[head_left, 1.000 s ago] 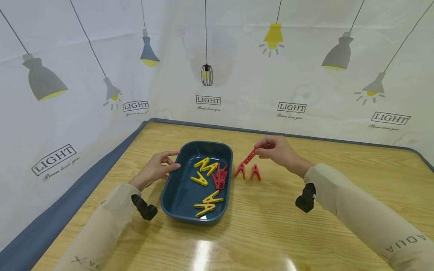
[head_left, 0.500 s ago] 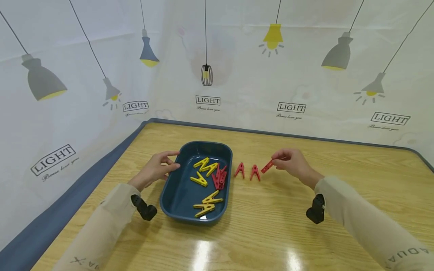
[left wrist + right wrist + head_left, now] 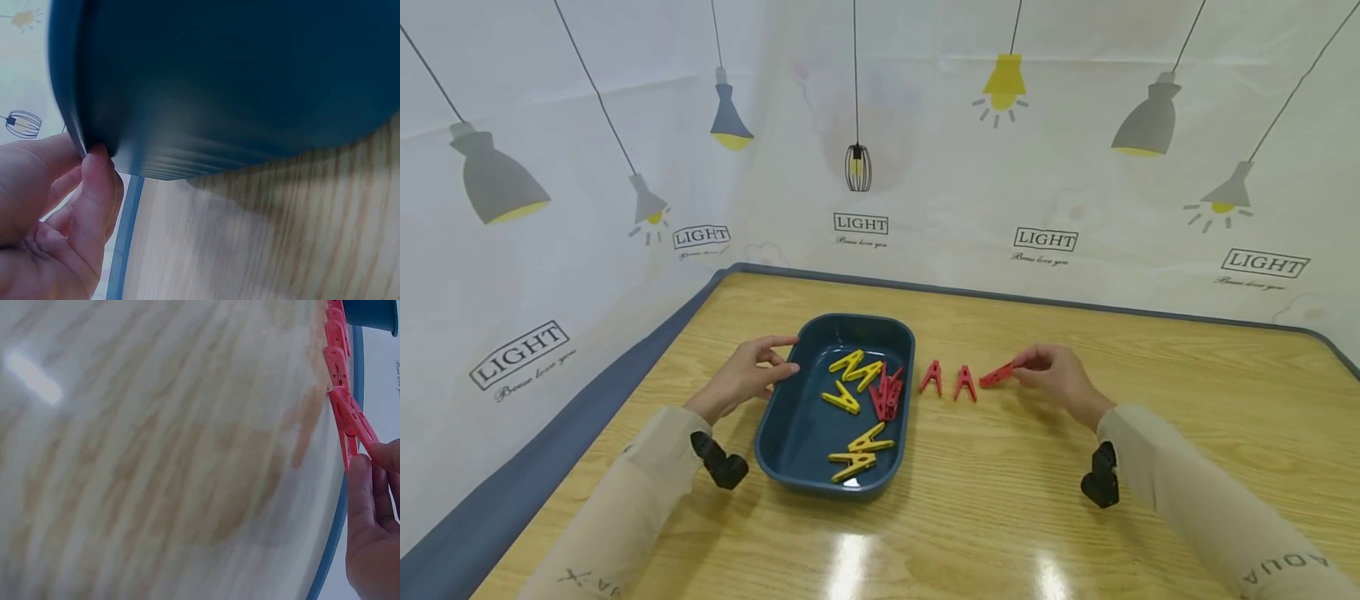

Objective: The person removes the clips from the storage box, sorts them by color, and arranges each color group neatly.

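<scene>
My left hand (image 3: 743, 373) pinches the left rim of a dark blue tray (image 3: 790, 446), thumb and fingers on either side of its edge in the left wrist view. Several yellow clothespins (image 3: 841, 398) lie in the tray, with a cluster of red clothespins (image 3: 886, 398) along its right wall. To the right of the tray, two red clothespins (image 3: 932, 377) stand on the table like the letter A. Beside them my right hand (image 3: 1058, 382) pinches another red clothespin (image 3: 997, 376) by its handle end, low over the wood; its legs show spread in the right wrist view.
The wooden table (image 3: 985, 517) has a blue edge band (image 3: 1060, 302) along its back. A white curtain (image 3: 940, 192) printed with lamps stands behind and to the left. Black wrist cameras (image 3: 1099, 475) sit on both sleeves.
My right hand has moved right and down with the red clothespin, from above the two standing ones to beside them near the tabletop. The left hand and tray stay still.
</scene>
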`<state>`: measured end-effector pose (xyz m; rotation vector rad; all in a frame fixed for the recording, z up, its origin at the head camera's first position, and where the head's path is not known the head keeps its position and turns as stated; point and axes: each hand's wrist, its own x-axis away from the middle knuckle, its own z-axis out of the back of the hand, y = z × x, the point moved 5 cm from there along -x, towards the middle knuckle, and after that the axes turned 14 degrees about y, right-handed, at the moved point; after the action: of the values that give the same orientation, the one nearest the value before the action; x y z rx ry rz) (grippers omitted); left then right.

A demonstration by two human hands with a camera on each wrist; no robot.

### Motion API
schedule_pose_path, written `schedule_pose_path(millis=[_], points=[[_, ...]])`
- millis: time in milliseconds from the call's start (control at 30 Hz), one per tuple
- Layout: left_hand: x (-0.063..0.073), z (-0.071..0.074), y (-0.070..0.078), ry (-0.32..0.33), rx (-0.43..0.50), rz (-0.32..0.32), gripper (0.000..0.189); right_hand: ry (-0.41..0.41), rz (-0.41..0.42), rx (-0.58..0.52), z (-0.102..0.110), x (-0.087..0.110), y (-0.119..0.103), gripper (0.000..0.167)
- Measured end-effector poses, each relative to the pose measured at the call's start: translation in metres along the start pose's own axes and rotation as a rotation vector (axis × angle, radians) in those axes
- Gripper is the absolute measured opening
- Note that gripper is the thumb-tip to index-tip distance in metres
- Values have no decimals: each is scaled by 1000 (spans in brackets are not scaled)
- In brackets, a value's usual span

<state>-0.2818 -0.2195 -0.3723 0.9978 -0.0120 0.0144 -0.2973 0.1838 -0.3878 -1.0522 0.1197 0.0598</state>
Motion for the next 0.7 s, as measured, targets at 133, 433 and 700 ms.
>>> schedule_pose_path(millis=[133,433,700], points=[[0,0,-1,-4,6,0,52,-1,7,26,-1,3,5,17],[0,-1,-1,-2,12,1,52,3,-11,121,-4,8,15,16],[0,-1,-1,-3,16,5,51,-27,6,112,-7,14,19,14]])
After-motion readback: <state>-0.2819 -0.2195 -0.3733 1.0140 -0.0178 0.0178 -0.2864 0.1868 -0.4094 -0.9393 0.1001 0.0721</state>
